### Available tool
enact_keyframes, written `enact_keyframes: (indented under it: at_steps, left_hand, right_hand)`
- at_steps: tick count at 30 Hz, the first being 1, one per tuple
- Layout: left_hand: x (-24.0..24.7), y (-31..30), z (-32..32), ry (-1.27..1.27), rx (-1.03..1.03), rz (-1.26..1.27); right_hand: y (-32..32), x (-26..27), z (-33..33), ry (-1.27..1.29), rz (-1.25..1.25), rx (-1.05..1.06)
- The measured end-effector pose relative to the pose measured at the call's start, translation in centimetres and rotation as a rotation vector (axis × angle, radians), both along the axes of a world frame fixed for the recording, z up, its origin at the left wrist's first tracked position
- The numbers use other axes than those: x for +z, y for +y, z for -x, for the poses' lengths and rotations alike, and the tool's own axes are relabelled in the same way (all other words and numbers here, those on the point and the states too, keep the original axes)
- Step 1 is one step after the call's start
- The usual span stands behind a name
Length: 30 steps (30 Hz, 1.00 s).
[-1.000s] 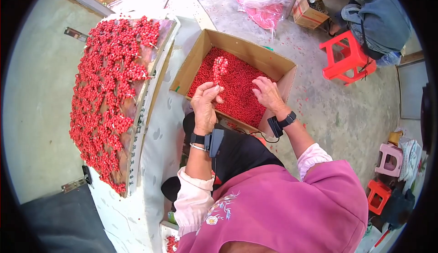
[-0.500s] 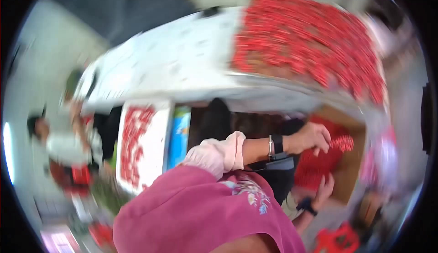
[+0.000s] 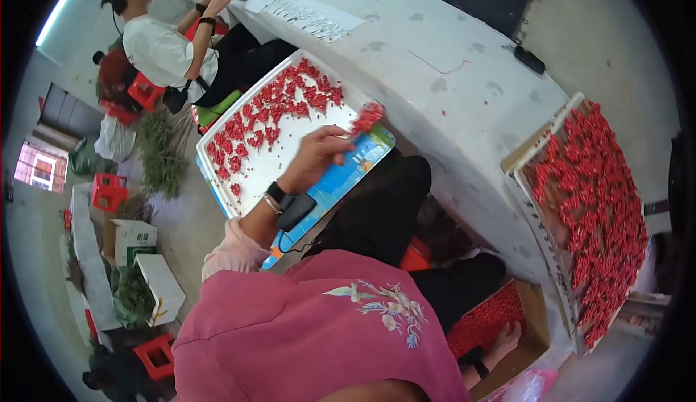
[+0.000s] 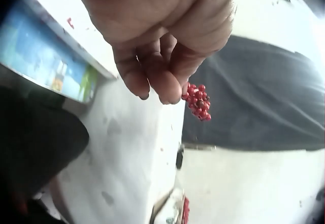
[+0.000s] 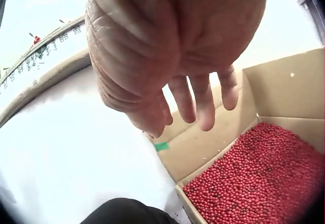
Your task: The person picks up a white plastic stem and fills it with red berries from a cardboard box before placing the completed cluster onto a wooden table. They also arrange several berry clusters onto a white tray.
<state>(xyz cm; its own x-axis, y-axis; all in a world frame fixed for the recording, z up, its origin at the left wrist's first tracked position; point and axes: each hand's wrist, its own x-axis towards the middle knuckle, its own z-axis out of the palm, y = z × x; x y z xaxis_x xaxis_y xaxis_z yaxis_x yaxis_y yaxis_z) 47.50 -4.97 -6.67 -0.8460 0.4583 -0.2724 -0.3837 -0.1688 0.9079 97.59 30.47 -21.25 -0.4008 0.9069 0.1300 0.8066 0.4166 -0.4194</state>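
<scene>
My left hand (image 3: pixel 317 157) pinches the stem end of a small cluster of red berries (image 3: pixel 367 117). In the left wrist view the same berry cluster (image 4: pixel 199 102) pokes out beyond the thumb and fingertips. Beneath that arm is a white foam tray (image 3: pixel 308 126) with several red berry clusters (image 3: pixel 239 137) along its far side. My right hand (image 3: pixel 505 338) is at the cardboard box (image 3: pixel 535 322), its fingers loose with nothing in them. Loose red berries (image 5: pixel 259 173) fill the bottom of the box, below the right hand's fingers in the right wrist view.
A long table with a white cover (image 3: pixel 435 61) runs in front. On its right lies a board spread with berry clusters (image 3: pixel 594 213). A blue printed box (image 3: pixel 326 192) lies under the tray. Another person (image 3: pixel 170 50) sits at the far left; red stools (image 3: pixel 109 192) stand behind.
The head view has swung left. My left hand has carried the berry cluster from above the cardboard box over to the white tray. The right hand has stayed at the box.
</scene>
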Motion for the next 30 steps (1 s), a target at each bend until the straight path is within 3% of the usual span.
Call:
enact_keyframes:
  at_steps: [2, 4, 9, 12, 18, 20, 24, 30]
  left_hand:
    - [-1.9, -3.9, 2.4, -0.04, 0.096, 0.002]
    - [-5.0, -7.2, 4.5, -0.037, 0.325, 0.044]
    - [-12.1, -11.9, 8.1, -0.131, 0.523, 0.02]
    - [-15.7, -12.6, 8.9, -0.193, 0.714, 0.079]
    - [-20.5, -11.6, 10.9, -0.22, 0.883, 0.061]
    - [-21.3, -11.1, 11.7, -0.201, 0.949, 0.086]
    - [-22.2, -10.3, 12.9, -0.216, 1.073, 0.094]
    - [-22.7, -10.4, 13.5, -0.25, 1.07, 0.094]
  right_hand:
    - [1.5, 0.5, 1.5, -0.005, -0.005, 0.032]
    - [2.1, 1.1, 2.5, -0.005, -0.003, 0.062]
    - [1.1, 3.4, 5.4, -0.155, -0.006, 0.04]
    - [0.7, 4.1, 5.4, -0.194, 0.014, 0.028]
    - [0.7, 7.0, 6.4, -0.252, -0.004, 0.051]
    - [-0.1, 9.3, 8.6, -0.263, 0.03, 0.038]
    - [1.0, 8.7, 8.5, -0.211, -0.026, 0.023]
    - [0.5, 8.0, 9.3, -0.243, -0.003, 0.057]
